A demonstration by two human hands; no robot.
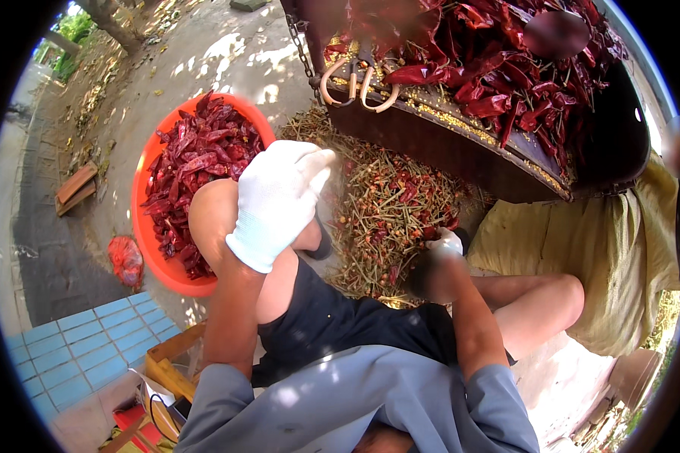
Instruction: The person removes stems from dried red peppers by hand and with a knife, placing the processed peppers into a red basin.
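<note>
Wrinkled, glossy chillies [204, 158] in round plastic tub [181, 283], 10 o'clock, and dark bin [446, 145], 1 o'clock. Dry stem pile [393, 177], 12. Outdoors, hard sunlit ground [223, 57]. One scissors [364, 89], 12. Two white-gloved hands: my left [283, 200], fingers bent, my right [446, 243] at stems; can't tell either grip.

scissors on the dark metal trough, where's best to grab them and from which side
Probably by the tan handle loops of the scissors, from the wearer's side: both loops jut past the trough's near edge, spread apart, while the other end points away toward dried red peppers.
</note>
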